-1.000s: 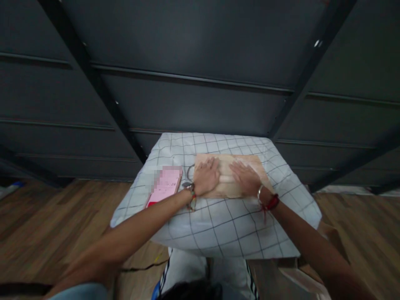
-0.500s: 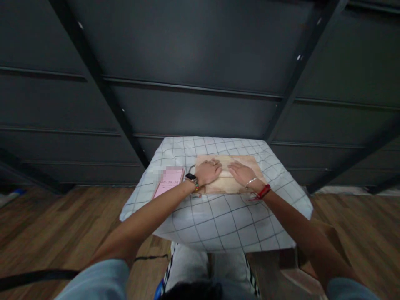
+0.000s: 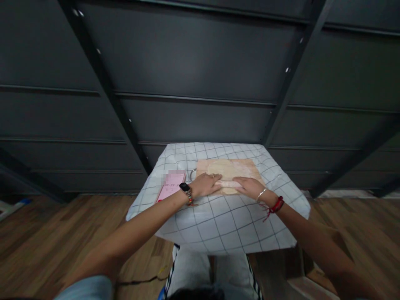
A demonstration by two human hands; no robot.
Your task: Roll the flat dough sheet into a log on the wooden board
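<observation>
A pale rolling pin (image 3: 228,183) lies crosswise on a wooden board (image 3: 256,175). Beneath and beyond it spreads a flat, cream-coloured sheet of dough (image 3: 223,166) with a whitish, floury patch on its right side. My left hand (image 3: 204,184) is closed over the pin's left end, and my right hand (image 3: 249,186) over its right end. Only the pin's middle shows between them; both ends are hidden under my hands. A metal ring (image 3: 193,172) sticks out from the board's left edge.
A pink phone (image 3: 172,183) showing a timer lies left of the board, close to my left wrist. The small table has a white checked cloth (image 3: 218,225). A dark panelled wall (image 3: 193,121) stands behind it. On the floor at right is a cardboard box (image 3: 318,275).
Both hands have moved with the rolling pin toward me, from the board's middle to near its front edge. More of the dough's far part shows. The view has tilted slightly upward.
</observation>
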